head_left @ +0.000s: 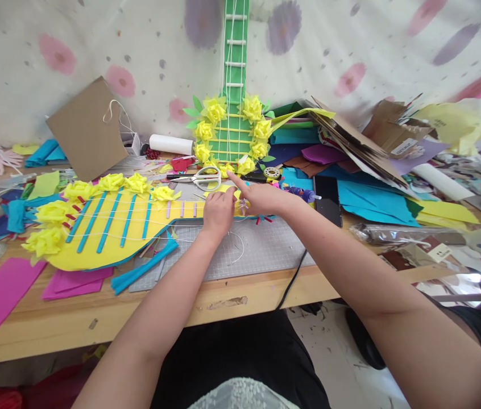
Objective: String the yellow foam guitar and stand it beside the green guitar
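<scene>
A yellow cardboard instrument point(172, 213) shaped like a guitar lies on its side on the table. It carries yellow paper flowers point(48, 238), blue strips point(108, 221) and white strings running toward its neck. My left hand point(218, 211) is over the neck with its fingers curled in a pinch; what they hold is hidden. Close beside it, my right hand point(261, 196) rests at the neck's right part, index finger stretched out and the other fingers bent. A loose white string point(240, 247) curls below the hands on the grey cutting mat point(266, 253). Scissors point(206, 178) lie just behind.
A green flowered instrument point(235, 108) stands against the curtain. Nearby are a black phone point(327, 199), a brown cardboard piece point(91, 128), a white roll point(171, 144), pink paper point(4, 298) and blue paper point(368, 196). A black cable point(294, 281) hangs over the table edge.
</scene>
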`<state>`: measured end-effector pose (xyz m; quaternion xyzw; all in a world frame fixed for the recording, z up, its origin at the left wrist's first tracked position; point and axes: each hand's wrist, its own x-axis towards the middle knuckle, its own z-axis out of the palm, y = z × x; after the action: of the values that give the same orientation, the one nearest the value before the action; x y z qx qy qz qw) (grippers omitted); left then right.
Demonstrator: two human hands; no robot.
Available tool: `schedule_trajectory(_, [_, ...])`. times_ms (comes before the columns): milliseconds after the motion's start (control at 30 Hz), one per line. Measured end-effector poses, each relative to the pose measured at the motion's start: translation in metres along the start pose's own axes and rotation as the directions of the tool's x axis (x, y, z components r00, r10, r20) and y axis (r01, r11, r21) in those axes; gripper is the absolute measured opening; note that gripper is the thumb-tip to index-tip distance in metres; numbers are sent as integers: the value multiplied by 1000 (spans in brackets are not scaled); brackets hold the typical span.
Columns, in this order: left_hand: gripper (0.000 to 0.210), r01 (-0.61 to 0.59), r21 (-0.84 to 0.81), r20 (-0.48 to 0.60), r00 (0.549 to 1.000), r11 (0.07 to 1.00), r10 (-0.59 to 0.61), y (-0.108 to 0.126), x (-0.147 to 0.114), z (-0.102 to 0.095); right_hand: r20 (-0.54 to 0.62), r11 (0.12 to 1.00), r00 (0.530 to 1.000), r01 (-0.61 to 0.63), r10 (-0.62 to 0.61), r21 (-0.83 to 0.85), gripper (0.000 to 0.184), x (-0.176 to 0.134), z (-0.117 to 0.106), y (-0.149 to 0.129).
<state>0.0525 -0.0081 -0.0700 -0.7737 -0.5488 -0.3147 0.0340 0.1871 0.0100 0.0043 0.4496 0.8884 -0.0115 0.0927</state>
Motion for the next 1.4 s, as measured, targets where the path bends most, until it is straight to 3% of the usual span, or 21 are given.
schedule_trajectory(233, [22, 21, 20, 49, 999, 1000, -22, 6, 4, 6, 9, 994, 1000, -11, 12, -109, 102, -1, 3, 0])
schedule_trajectory(567, [21, 67, 33, 78, 995, 997, -69, 10, 4, 9, 13, 997, 1000, -26, 27, -76, 102, 2, 6, -1])
schedule_trajectory(1167, [44, 160, -245, 48, 987, 956, -153, 9, 1, 5, -45, 1000, 999, -14, 13, -28, 100, 2, 11, 3])
schedule_trajectory(1267, [46, 167, -271, 15, 985, 948, -169, 11, 1, 0, -51, 1000, 999, -16, 15, -12, 100, 1, 11, 3])
schedule_trajectory(1400, [42, 170, -261, -156, 964, 950, -216, 8, 0, -3, -50, 1000, 999, -10, 9, -20, 99, 1, 9, 2])
